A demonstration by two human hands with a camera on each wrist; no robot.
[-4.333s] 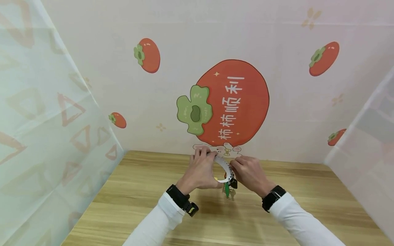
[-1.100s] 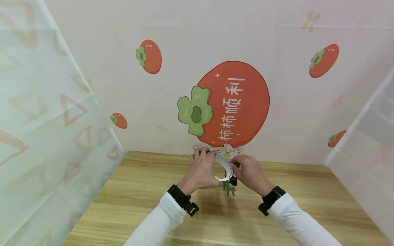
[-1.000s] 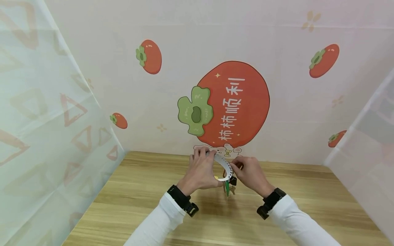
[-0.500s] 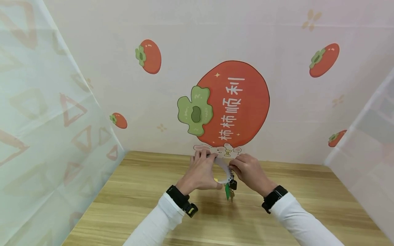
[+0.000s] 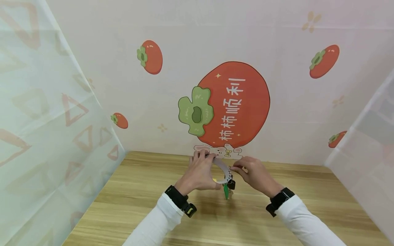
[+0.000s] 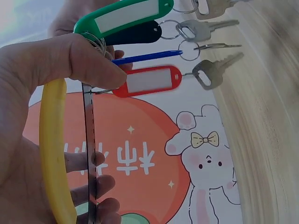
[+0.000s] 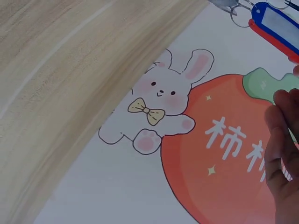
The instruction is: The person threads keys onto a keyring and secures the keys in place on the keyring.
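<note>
My left hand (image 5: 200, 172) grips a flat metal ring (image 5: 227, 171) with small holes along its edge. In the left wrist view the plate is edge-on, beside a yellow curved handle (image 6: 53, 140). Key tags hang from its lower side: green (image 6: 124, 21), black (image 6: 140, 37), blue (image 6: 147, 57) and red (image 6: 152, 80), with keys (image 6: 210, 74) on small wire rings. My right hand (image 5: 257, 176) is at the ring's right edge, thumb and finger close together. Whether something small lies between those fingertips is hidden. The right wrist view shows its fingers (image 7: 278, 149) bent at the right edge.
Below the hands lies a wood-grain table (image 5: 138, 205). Close behind them rises a white wall sheet (image 5: 286, 136) printed with persimmons and a rabbit. A patterned side sheet (image 5: 55, 136) stands left, another (image 5: 369, 153) right. Black straps with cameras (image 5: 280, 200) circle the wrists.
The right hand has drawn slightly right, and its fingers have spread a little since half a second ago. The left hand still holds the ring; the hanging tags and keys have swung slightly.
</note>
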